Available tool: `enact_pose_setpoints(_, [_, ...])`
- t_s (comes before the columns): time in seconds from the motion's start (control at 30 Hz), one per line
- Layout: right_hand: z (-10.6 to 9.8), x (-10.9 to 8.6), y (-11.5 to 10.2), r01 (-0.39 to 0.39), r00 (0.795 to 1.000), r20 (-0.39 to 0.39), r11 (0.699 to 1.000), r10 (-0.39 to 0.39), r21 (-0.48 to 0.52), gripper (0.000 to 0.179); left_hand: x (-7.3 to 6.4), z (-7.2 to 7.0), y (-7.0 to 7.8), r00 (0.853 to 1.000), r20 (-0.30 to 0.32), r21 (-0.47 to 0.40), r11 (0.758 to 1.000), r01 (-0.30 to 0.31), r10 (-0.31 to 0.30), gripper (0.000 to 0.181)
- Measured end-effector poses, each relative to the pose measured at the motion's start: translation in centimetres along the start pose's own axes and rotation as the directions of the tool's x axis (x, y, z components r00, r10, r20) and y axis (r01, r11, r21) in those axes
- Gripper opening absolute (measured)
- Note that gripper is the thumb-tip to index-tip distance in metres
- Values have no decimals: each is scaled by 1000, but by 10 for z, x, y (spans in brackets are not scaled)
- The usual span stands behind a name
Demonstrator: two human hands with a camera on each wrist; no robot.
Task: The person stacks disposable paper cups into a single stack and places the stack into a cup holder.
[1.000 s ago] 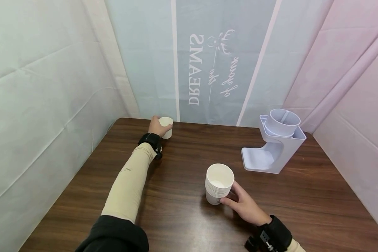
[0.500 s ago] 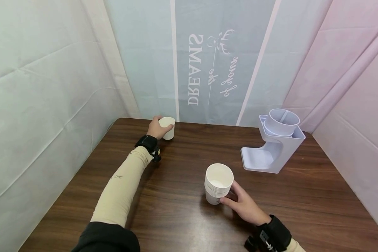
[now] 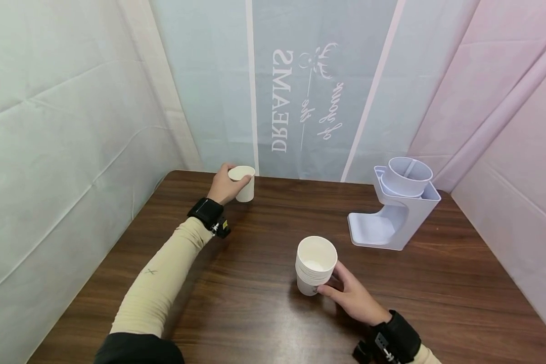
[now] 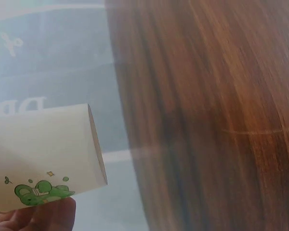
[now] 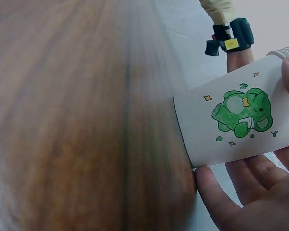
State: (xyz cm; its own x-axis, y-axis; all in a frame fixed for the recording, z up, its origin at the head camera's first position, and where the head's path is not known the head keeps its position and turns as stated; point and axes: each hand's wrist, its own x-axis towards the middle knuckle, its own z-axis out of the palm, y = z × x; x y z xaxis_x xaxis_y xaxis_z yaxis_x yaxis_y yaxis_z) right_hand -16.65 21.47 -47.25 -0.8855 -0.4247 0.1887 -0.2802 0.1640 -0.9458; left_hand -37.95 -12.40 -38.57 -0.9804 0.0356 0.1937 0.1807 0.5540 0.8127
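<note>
Near the table's far left edge, my left hand (image 3: 225, 185) grips a single white paper cup (image 3: 245, 184) between thumb and fingers, its mouth facing up. In the left wrist view that cup (image 4: 43, 154) shows a green cartoon print and its base appears apart from the table. At the table's middle front, my right hand (image 3: 357, 298) holds a stack of nested white paper cups (image 3: 316, 268), thumb on the near side and fingers behind. A green bear print faces the right wrist camera on the lowest cup (image 5: 241, 113). The stack's base appears to rest on the table.
A pale lavender plastic stand (image 3: 402, 225) with a flat foot and a round cylinder (image 3: 407, 177) on top stands at the back right of the brown wooden table (image 3: 255, 313). Fabric curtains (image 3: 209, 76) close off the back and both sides.
My left hand has drawn slightly back, and its cup has shifted a little right and appears to have risen and tilted. The right hand and its cup stack have hardly moved.
</note>
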Motion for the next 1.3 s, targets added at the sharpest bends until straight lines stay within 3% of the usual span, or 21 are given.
enact_pose_setpoints(0.4, [-4,2,2,3,1000,8,1000,-3,-14,73,-35,-16,32,996,-3,-35,995,-95,95,66])
enact_pose_setpoints(0.63, [-5,2,1,-11,1000,4,1000,11,-23,73,-56,-22,49,985,43,-96,982,-165,169,61])
enact_pose_setpoints(0.83, [-4,1,2,-10,1000,9,1000,10,-11,73,-72,-24,64,965,70,-196,952,-234,252,54])
enact_pose_setpoints(1.1, [-3,0,3,-13,1000,8,1000,13,0,73,-94,-18,91,942,114,-304,913,-271,317,51])
enact_pose_setpoints(1.3, [-2,0,3,-6,1000,11,1000,6,9,73,-111,-12,107,911,149,-365,878,-310,384,54])
